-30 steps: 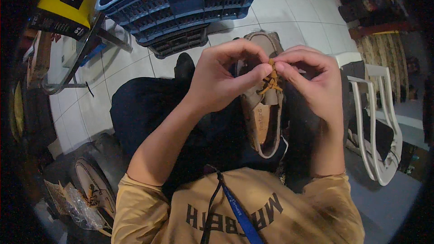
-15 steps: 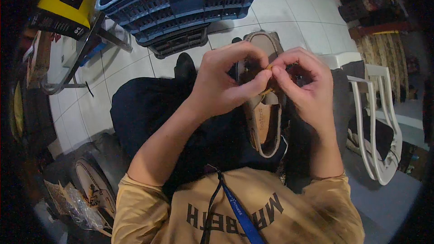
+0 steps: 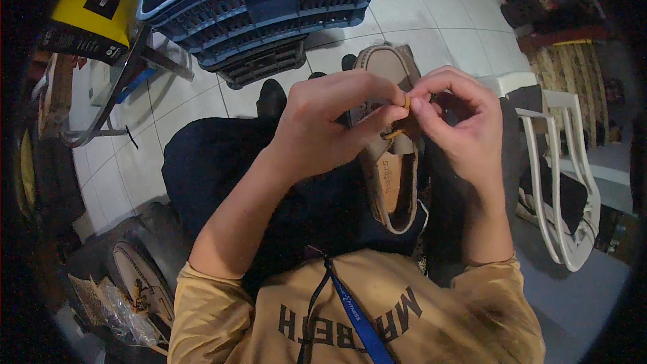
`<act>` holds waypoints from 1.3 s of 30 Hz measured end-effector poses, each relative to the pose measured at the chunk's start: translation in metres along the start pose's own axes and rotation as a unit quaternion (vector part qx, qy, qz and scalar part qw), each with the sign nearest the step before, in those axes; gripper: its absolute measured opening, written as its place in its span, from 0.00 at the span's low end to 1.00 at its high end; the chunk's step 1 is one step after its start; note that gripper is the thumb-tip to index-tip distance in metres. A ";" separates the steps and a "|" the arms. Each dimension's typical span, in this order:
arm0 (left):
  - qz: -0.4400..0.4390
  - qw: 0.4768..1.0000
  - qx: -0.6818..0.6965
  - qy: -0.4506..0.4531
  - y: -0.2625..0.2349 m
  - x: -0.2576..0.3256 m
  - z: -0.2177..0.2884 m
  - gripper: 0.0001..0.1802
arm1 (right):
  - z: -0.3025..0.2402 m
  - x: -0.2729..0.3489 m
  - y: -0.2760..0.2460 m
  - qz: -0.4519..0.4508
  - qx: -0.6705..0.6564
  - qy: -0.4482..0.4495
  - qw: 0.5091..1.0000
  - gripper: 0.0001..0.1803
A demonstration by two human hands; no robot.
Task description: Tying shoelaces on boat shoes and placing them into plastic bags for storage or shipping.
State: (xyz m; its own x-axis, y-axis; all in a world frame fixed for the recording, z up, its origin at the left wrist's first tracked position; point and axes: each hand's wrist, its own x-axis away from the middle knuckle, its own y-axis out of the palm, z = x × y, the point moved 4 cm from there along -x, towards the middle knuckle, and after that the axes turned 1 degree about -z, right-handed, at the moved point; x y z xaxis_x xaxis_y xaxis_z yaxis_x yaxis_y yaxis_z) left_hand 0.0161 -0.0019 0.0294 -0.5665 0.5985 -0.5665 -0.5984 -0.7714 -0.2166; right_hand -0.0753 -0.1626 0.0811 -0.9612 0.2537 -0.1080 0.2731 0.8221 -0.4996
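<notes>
A taupe boat shoe (image 3: pixel 385 61) rests on my lap, its toe pointing away from me and its tan insole showing at the near end. Above its lacing, my left hand (image 3: pixel 330 121) pinches a yellow-tan shoelace (image 3: pixel 407 103) between thumb and fingertips. My right hand (image 3: pixel 465 118) is closed on the same lace from the other side, thumb against forefinger. The fingertips of both hands almost meet there. Part of the lace emerges at the shoe's tongue, below my hands. My fingers cover most of the shoe's middle.
A similar shoe (image 3: pixel 143 276) lies at lower left beside clear plastic wrapping (image 3: pixel 121 310). Ahead stands a blue crate (image 3: pixel 269 10) on the tiled floor (image 3: pixel 431 13). A yellow and black box (image 3: pixel 101 10) sits at upper left; a white plastic chair (image 3: pixel 573 182) is at right.
My left hand has shifted slightly left and my right hand slightly right. More of the lace shows between my fingertips, and the shoe's toe is a little more exposed.
</notes>
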 end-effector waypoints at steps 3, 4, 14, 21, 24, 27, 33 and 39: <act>0.000 1.000 0.011 0.025 -0.001 0.000 0.000 0.08 | 0.000 0.002 0.000 0.018 0.018 -0.012 1.000 0.04; -0.001 1.000 0.018 0.025 -0.001 0.000 0.000 0.08 | 0.001 0.002 0.002 0.023 0.003 -0.012 1.000 0.04; -0.032 0.982 0.174 -0.064 0.001 0.003 -0.004 0.10 | 0.012 0.002 -0.001 -0.091 -0.178 0.047 0.979 0.05; -0.027 0.978 0.194 -0.076 0.003 0.003 -0.003 0.11 | 0.018 0.001 0.003 -0.106 -0.269 0.062 0.955 0.05; -0.018 0.987 0.144 -0.065 0.004 0.006 -0.007 0.11 | 0.018 0.005 0.005 -0.064 -0.211 0.040 0.975 0.05; -0.013 0.994 0.097 -0.047 0.002 0.007 -0.007 0.10 | 0.017 0.009 0.009 0.001 -0.184 0.019 0.983 0.05; -0.016 0.954 0.247 -0.167 0.004 0.001 -0.005 0.08 | 0.019 0.007 0.005 -0.041 -0.236 0.058 0.969 0.05; -0.042 0.961 0.215 -0.171 0.003 0.003 -0.009 0.08 | 0.022 0.006 0.002 -0.106 -0.253 0.078 0.958 0.05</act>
State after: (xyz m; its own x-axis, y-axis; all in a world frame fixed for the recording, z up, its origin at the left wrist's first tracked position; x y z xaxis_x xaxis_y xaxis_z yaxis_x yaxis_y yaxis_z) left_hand 0.0179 -0.0044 0.0197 -0.6150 0.7475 -0.2511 -0.7872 -0.6005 0.1404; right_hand -0.0814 -0.1707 0.0602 -0.9906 0.0936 0.1000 0.0931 0.9956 -0.0102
